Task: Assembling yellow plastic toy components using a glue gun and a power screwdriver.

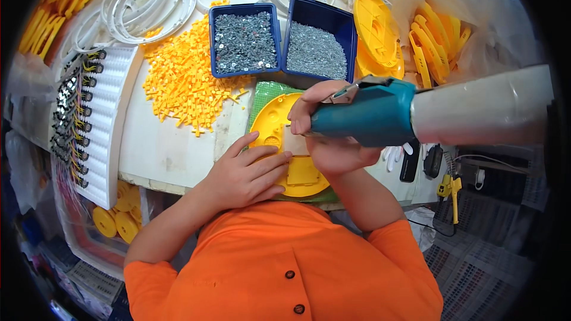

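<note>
A round yellow plastic housing (304,185) lies on a green mat (263,96) at the table's near edge, in front of my orange shirt. My left hand (253,172) rests flat across the housing's left side with its fingers stretched out. Above the housing's right side, my right hand (333,154) is wrapped round a teal power screwdriver (369,113) with a white tube-like rear part. The screwdriver's front points left. Fingers cover much of its front end, and whether it touches the housing is hard to see.
Beyond the housing stand two blue bins of small metal parts (245,41) (315,47). Small yellow pieces (184,77) are heaped left of them. A white foam tray with wired parts (107,119) is at the left. White rings (148,6) and yellow covers (377,30) lie farther back.
</note>
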Demonstrator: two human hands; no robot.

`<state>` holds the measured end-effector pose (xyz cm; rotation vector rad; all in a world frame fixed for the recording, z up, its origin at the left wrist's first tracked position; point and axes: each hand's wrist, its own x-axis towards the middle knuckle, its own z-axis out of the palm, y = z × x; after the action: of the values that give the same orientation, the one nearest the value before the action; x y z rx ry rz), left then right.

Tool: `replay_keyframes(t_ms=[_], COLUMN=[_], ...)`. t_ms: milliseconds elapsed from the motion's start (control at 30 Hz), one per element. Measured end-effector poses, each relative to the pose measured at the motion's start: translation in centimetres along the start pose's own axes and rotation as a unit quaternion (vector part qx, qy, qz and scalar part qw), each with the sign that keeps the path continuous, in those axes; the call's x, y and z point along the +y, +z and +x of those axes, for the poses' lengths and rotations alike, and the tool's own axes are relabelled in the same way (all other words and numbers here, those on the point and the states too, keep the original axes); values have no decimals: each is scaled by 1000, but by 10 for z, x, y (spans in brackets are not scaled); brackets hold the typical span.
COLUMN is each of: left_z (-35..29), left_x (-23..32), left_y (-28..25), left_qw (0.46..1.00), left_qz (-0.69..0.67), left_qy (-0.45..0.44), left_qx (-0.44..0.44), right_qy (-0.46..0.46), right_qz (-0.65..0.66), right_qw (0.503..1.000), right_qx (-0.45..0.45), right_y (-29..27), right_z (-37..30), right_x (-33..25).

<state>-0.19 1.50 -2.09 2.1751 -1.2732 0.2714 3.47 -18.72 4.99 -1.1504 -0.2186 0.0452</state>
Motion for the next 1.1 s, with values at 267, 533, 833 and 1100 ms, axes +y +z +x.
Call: replay_keyframes(t_ms=[267,533,833,1100], left_z=[0,-6,-10,-8], left_x=[2,3,2,-4], left_y=[1,1,-1,0], left_qw=[1000,999,999,997], left_qz=[-16,-6,8,-29], left_qy=[-12,0,-7,21], left_qx=[-6,33,46,63], right_qy=[34,5,3,-50], right_qz=[-40,75,-136,7], right_qw=[998,995,985,999], right_qx=[-36,-62,-108,-19], right_y=[-1,2,-4,-4], right_z=[1,-30,-41,-40], right_x=[5,-25,-3,-1])
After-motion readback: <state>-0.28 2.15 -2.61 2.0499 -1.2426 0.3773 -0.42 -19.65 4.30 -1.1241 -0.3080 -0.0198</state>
